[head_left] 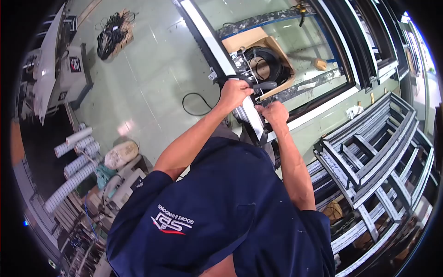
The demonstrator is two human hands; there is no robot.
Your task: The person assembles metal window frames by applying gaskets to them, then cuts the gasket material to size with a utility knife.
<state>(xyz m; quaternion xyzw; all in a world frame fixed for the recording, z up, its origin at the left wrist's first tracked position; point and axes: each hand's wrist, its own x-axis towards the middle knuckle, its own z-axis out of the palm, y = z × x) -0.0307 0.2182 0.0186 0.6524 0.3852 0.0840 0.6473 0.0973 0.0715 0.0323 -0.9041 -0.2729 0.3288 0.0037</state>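
Observation:
A dark window or door frame [210, 37] with white film along its face lies in front of me, one corner close to my body. My left hand [234, 96] is closed on the near end of its left bar, beside a grey handle-like piece [265, 86]. What its fingers pinch is too small to make out. My right hand [275, 114] is closed just right of the same bar, thumb toward the inner edge; anything in it is hidden. A thin black strip [196, 104] loops out left of the bar above the floor.
An open cardboard box [244, 39] with a black coil [272, 64] sits within the frame's outline. Stacked frames [364, 157] stand at right. Black cords [113, 34] lie on the floor at upper left; white rolls [76, 147] and a machine [69, 76] are at left.

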